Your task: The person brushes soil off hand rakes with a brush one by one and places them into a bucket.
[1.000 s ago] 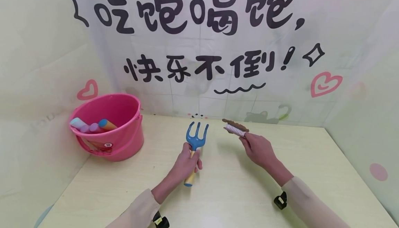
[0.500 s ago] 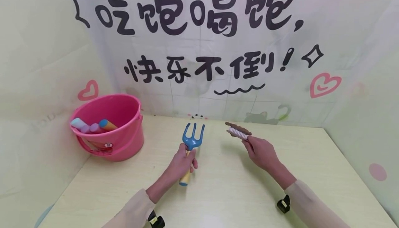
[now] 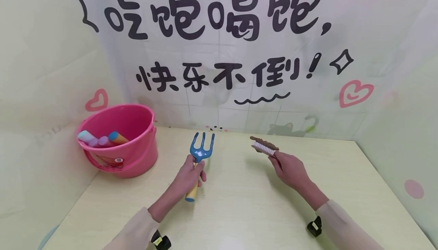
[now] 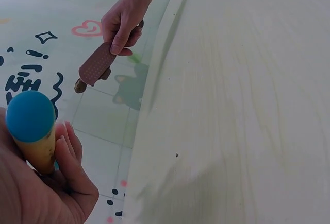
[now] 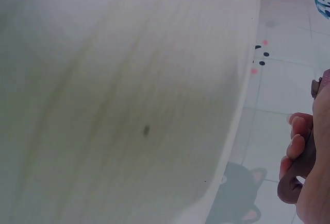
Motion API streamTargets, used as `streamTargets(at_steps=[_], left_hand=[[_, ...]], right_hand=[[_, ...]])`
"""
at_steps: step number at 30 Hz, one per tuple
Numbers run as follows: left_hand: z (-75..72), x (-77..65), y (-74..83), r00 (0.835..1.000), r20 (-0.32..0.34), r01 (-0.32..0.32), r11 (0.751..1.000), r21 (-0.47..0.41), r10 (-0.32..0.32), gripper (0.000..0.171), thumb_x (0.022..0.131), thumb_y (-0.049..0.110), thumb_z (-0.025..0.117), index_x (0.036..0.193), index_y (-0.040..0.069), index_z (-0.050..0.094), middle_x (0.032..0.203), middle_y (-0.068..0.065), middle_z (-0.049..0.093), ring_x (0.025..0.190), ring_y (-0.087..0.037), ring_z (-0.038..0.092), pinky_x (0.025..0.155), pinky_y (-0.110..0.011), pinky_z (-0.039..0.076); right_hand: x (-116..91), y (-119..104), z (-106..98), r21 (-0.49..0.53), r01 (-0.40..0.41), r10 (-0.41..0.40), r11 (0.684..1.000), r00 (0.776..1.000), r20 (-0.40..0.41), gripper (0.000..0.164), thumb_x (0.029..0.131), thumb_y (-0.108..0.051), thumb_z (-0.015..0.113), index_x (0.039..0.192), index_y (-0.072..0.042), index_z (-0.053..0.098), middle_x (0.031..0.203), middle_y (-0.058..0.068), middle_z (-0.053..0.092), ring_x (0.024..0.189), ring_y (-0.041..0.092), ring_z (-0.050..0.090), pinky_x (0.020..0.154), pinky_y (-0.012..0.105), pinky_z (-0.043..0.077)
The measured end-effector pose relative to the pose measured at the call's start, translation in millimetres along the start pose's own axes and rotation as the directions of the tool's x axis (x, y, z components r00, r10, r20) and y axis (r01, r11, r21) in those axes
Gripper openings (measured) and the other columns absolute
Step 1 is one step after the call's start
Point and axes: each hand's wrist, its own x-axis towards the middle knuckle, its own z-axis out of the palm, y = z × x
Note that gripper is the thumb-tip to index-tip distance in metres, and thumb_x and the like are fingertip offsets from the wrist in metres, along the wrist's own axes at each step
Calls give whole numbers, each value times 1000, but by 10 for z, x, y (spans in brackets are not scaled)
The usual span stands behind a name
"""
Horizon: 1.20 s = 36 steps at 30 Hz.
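Observation:
In the head view my left hand (image 3: 189,173) grips a hand garden fork (image 3: 201,152) by its yellow handle. Its three blue tines point toward the back wall. The blue end of the handle (image 4: 30,116) shows close up in the left wrist view, with fingers curled around it. My right hand (image 3: 290,169) holds a brush (image 3: 264,147) with pale bristles and a brown back, raised over the table. From the right wrist, the brown brush handle (image 5: 301,170) with a hole at its end sits in the fingers. The two hands are apart.
At the left stands a pink bucket (image 3: 143,149) with several coloured handles (image 3: 118,136) sticking up inside. The pale wooden table (image 3: 239,212) is bounded by a printed cloth (image 3: 219,117) behind and white sheets at both sides.
My left hand has moved to the left with the fork, toward the bucket. The right hand with the brush has shifted slightly right and nearer to me.

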Motion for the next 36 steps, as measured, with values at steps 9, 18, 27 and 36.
streamTargets(at_steps=[9, 18, 27, 36], left_hand=[[-180, -9, 13, 1000, -25, 16, 1000, 17, -15, 25, 101, 26, 41, 111, 4, 35, 67, -10, 60, 51, -22, 53, 54, -32, 46], [-409, -64, 66, 998, -53, 35, 998, 52, -32, 28, 101, 29, 39, 112, 4, 35, 71, -10, 60, 55, -23, 55, 59, -32, 44], [-664, -126, 185, 997, -54, 55, 994, 97, -50, 33, 101, 34, 38, 113, 4, 32, 75, -10, 61, 60, -24, 56, 61, -32, 45], [-869, -214, 338, 999, -45, 27, 993, 113, -22, 33, 101, 34, 40, 110, 3, 33, 80, -11, 63, 63, -26, 58, 62, -31, 47]], right_hand=[[-19, 0, -14, 13, -24, 24, 1000, 1000, 17, 17, 89, -21, 63, 77, -15, 52, 60, -9, 39, 47, 10, 37, 42, 28, 31], [-15, 30, -28, 31, -37, 36, 999, 999, 39, 22, 89, -22, 62, 73, -18, 47, 58, -9, 38, 45, 9, 35, 40, 27, 30], [25, 53, -56, 28, -45, 44, 999, 998, 45, 24, 90, -23, 62, 72, -17, 46, 58, -8, 38, 46, 9, 34, 40, 27, 29], [77, 7, -113, 58, -56, 54, 997, 997, 48, 23, 90, -21, 62, 73, -16, 47, 58, -8, 40, 46, 9, 35, 41, 27, 30]])
